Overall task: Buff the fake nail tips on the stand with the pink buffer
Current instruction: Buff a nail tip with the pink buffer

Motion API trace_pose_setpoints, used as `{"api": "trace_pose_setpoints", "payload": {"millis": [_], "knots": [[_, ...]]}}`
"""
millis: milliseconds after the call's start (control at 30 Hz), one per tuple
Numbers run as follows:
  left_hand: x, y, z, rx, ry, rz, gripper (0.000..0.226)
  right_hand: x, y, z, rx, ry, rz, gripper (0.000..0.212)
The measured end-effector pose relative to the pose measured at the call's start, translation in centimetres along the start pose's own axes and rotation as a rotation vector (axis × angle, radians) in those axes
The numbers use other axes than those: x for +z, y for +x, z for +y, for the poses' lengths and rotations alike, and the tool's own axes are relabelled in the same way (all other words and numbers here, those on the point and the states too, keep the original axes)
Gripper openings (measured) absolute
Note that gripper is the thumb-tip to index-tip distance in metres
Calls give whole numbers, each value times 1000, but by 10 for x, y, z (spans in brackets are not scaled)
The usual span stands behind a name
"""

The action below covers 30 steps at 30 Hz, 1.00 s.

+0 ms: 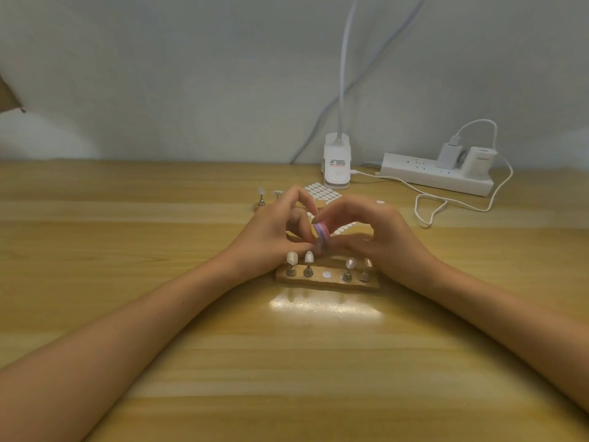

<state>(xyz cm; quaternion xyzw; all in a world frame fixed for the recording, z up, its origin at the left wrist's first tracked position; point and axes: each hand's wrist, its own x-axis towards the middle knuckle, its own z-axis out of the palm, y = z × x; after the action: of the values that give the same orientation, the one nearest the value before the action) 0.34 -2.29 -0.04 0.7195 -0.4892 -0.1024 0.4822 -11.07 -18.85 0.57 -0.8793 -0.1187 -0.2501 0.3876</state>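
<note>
Just above the stand [328,281], the right grip [382,240] pinches the pink buffer [321,236]; the left grip [271,231] curls alongside, hold unclear.

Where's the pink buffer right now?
Head view, centre: the right hand pinches the pink buffer, close against the left hand, just above the wooden stand.

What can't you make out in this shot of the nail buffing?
All in the head view:
1. Whether the left hand holds a nail tip at the pink buffer, which the right hand grips: curled fingers cover that spot.
2. The sticker sheet: its near part is behind both hands.
3. The clamp lamp: its label print is too small, and its head is cut off by the top edge.
</note>
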Motion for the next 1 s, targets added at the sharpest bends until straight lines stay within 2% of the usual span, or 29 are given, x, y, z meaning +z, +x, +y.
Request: {"api": "trace_pose_setpoints", "payload": {"millis": [67, 133, 267, 400, 600, 700, 833, 933, 1000], "knots": [[0, 0, 0, -5, -7, -9, 45, 0, -1, 0, 26, 32, 33, 26], [0, 0, 0, -12, -15, -14, 45, -1, -1, 2, 13, -22, 79, 22], [0, 1, 0, -22, -15, -16, 44, -2, -1, 5, 75, -31, -13, 18], [0, 1, -1, -22, -39, -20, 44, -1, 0, 5, -89, -161, -5, 18], [0, 0, -1, -19, -39, -9, 43, -3, 1, 7, -136, -174, 15, 22], [0, 0, 0, -28, -31, -19, 43, -5, 2, 7, -78, -135, 3, 20], [0, 0, 1, -29, -50, -8, 43, -3, 0, 5, -163, -192, -8, 20], [0, 0, 1, -27, -33, -9, 42, -6, 1, 6, -92, -178, 5, 21], [0, -1, 1, -23, -39, -5, 43, -6, 0, 6, -131, -198, 17, 23]]}}
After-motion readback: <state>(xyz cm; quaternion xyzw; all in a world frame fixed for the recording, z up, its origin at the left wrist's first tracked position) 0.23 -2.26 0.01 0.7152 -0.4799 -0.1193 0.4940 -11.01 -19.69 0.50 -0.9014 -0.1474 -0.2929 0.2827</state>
